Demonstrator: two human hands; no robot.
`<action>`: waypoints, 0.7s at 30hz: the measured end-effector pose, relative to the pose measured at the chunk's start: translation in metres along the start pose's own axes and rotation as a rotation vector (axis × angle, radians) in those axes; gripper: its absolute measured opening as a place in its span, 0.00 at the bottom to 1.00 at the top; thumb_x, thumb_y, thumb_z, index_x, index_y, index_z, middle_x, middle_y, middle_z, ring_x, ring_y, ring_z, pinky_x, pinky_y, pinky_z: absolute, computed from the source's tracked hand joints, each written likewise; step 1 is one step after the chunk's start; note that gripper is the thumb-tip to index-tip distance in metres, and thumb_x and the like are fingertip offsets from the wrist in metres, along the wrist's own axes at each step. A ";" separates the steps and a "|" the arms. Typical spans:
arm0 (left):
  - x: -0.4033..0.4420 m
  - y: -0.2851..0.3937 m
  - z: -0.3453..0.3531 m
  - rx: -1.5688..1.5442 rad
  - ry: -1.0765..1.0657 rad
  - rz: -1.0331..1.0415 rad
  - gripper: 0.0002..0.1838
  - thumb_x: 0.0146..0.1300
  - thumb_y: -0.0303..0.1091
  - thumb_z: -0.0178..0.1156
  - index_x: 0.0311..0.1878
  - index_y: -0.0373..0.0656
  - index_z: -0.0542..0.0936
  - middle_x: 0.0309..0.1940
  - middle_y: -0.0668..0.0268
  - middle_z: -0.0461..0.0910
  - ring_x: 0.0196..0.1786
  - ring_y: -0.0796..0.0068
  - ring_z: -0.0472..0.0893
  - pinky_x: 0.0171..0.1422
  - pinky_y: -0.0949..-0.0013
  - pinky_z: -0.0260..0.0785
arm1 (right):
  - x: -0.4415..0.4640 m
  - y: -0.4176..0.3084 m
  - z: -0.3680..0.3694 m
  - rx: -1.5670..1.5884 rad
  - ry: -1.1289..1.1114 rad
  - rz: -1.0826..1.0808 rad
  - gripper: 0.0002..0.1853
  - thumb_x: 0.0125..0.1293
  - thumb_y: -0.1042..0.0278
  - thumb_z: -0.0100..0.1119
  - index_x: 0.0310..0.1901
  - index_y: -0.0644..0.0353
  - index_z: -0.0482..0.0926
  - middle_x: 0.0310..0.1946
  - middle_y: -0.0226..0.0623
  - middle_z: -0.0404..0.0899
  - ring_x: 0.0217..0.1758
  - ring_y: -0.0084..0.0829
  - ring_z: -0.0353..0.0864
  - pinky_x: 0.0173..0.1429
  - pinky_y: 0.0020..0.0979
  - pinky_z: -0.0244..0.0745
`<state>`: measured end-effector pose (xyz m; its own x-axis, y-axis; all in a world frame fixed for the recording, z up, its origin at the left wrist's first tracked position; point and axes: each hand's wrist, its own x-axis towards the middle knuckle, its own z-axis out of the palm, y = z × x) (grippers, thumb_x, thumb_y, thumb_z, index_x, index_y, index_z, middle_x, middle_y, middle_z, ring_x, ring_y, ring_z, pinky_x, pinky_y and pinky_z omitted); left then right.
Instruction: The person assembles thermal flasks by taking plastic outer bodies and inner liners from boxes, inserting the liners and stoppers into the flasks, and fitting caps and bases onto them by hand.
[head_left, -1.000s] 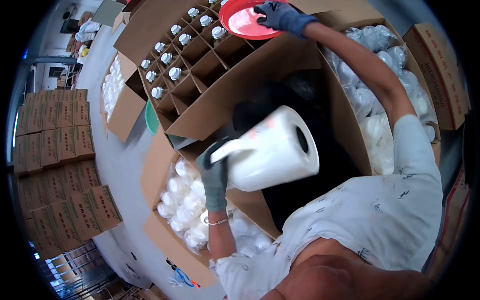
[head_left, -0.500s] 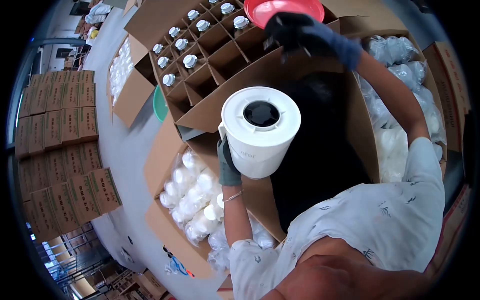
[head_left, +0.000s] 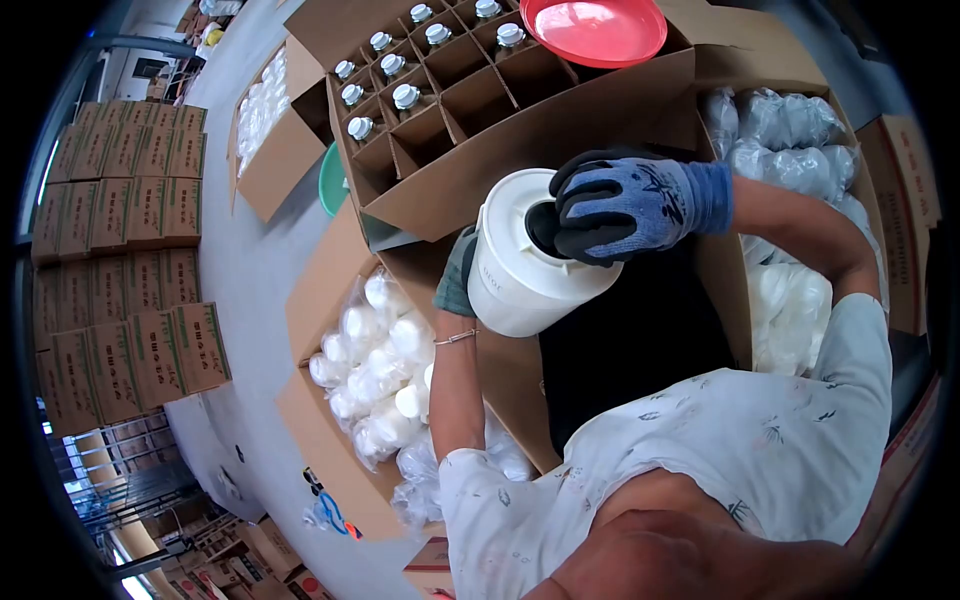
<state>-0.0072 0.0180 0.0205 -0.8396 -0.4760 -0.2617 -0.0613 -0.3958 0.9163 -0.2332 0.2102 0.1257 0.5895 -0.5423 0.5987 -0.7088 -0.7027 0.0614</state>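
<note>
A white plastic jug (head_left: 520, 300) with a flat round lid is held over my lap, tilted to the right. My left hand (head_left: 456, 275), in a grey-green glove, is closed on the jug's left side; its fingers are mostly hidden behind the jug. My right hand (head_left: 625, 205), in a blue and black glove, lies over the lid with fingers curled onto the round black cap (head_left: 541, 229) at its centre. The fingertips cover part of that cap. Beyond the jug stands a divided carton (head_left: 540, 125) with several white-capped bottles (head_left: 407, 97) in its cells.
A red basin (head_left: 600, 30) rests on the divided carton's far right corner. Open boxes of bagged white bottles (head_left: 380, 370) and bagged clear items (head_left: 790, 120) flank me. A green basin (head_left: 333, 180), blue-handled scissors (head_left: 330, 510) and stacked cartons (head_left: 130, 220) are at left.
My right hand has come down from beside the red basin onto the jug's lid. The jug has tilted to the right, still in my left hand.
</note>
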 end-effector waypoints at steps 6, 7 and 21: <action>-0.018 0.000 0.019 0.364 0.350 0.155 0.11 0.67 0.32 0.59 0.44 0.32 0.82 0.34 0.64 0.84 0.34 0.79 0.79 0.42 0.73 0.72 | -0.002 -0.005 0.010 0.206 0.174 0.642 0.17 0.58 0.70 0.62 0.50 0.60 0.75 0.39 0.43 0.81 0.41 0.42 0.83 0.47 0.35 0.80; -0.022 -0.001 0.020 0.304 0.432 0.220 0.11 0.65 0.30 0.59 0.44 0.31 0.82 0.35 0.63 0.84 0.36 0.77 0.80 0.43 0.72 0.73 | -0.003 -0.004 0.013 0.314 0.174 0.744 0.15 0.62 0.69 0.60 0.50 0.60 0.75 0.37 0.44 0.81 0.39 0.44 0.83 0.46 0.34 0.81; -0.046 0.016 0.049 0.352 0.524 0.599 0.11 0.68 0.29 0.55 0.45 0.34 0.83 0.39 0.62 0.85 0.43 0.72 0.82 0.57 0.67 0.72 | -0.045 0.010 0.009 1.091 0.289 1.232 0.13 0.69 0.64 0.57 0.47 0.66 0.78 0.38 0.33 0.81 0.41 0.25 0.81 0.46 0.27 0.78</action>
<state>0.0043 0.0722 0.0624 -0.4328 -0.8608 0.2679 0.0749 0.2618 0.9622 -0.2632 0.2236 0.0923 -0.2518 -0.9677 -0.0117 -0.0056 0.0136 -0.9999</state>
